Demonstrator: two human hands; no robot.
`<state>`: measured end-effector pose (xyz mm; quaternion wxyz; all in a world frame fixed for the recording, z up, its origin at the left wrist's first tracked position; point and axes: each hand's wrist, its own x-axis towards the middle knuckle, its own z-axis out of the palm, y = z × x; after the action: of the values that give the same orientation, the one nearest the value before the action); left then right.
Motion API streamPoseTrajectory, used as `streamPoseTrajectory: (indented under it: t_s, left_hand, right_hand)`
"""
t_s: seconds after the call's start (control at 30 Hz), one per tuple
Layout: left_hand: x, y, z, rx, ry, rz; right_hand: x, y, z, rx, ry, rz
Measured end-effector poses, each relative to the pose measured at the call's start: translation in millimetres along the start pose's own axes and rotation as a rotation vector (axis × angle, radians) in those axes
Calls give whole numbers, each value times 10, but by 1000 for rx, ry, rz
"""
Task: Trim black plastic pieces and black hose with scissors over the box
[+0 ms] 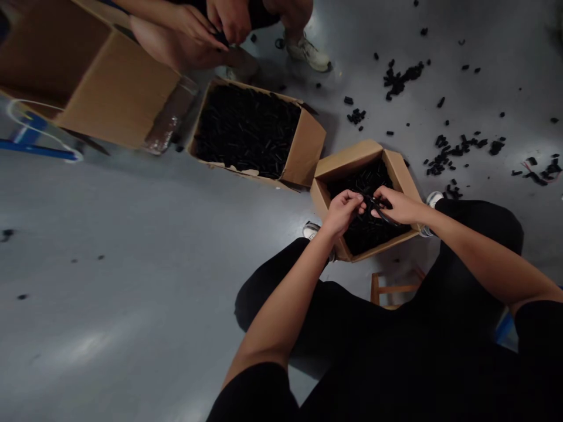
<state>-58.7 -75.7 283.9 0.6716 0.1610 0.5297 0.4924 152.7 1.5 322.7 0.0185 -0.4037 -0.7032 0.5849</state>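
Both my hands are over an open cardboard box (407,181) that stands between my feet, holding many small black pieces (367,234). My left hand (343,210) is closed in a pinch at the fingertips on a small black piece, mostly hidden by the fingers. Opposite it, my right hand (398,206) is wrapped round a dark scissor-like tool (385,217) with curved handles. The tool's tip points towards my left fingertips; whether it touches the piece I cannot tell.
A second cardboard box (310,138) full of black pieces stands to the upper left. Beyond it sits another person, whose hands (231,20) hold something dark. A large open carton (127,88) lies at left. Black pieces (400,79) litter the floor. A wooden stool (375,289) shows below my box.
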Motion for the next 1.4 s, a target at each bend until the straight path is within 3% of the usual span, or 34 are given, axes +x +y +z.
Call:
streamPoseTrajectory:
  t_s: [0.17, 0.53, 0.73, 0.87, 1.13, 1.4]
  left_hand:
    - [-38, 8, 38, -35, -67, -52]
    - [-114, 169, 14, -146, -42, -114]
    - [-72, 94, 11, 1, 71, 62]
    - [-58, 40, 24, 115, 54, 150]
    - [-107, 151, 31, 39, -40, 9]
    - [-136, 239, 23, 8, -33, 21]
  right_hand:
    - [-32, -18, 39, -3, 31, -56]
    - [-91, -34, 15, -16, 53, -91]
    - [-62, -6, 40, 2, 74, -54]
    - [-56, 3, 81, -21, 91, -57]
    - [-107, 11, 67, -55, 71, -128]
    - [-129, 38, 12, -119, 79, -232]
